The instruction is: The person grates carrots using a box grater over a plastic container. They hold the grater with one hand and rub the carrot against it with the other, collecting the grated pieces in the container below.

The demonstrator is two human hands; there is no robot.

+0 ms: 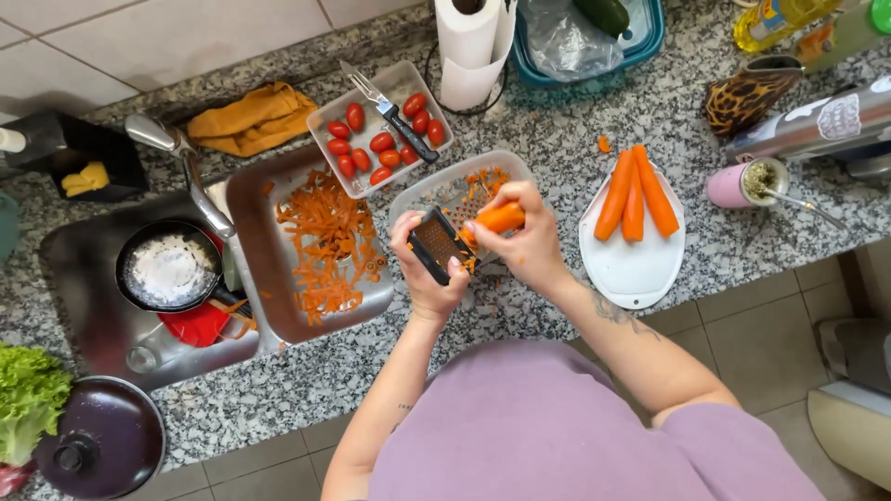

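We are gripping a small dark grater (436,243) in our left hand (429,269), fingers wrapped around it, tilted over a clear tray (418,190) on the table (557,139). Our right hand (520,237) is pinching a carrot (501,217) against the grater. Three peeled carrots (636,193) are lying on a white board (631,269) to the right; cherry tomatoes (380,141) are sitting farther off.

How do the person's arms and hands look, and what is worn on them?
Both arms are bare; no sleeves reach the forearms, and the top is lilac. The left hand and the right hand wear no gloves. A dark tattoo marks the right forearm, and a small dark mark sits on the left forearm.
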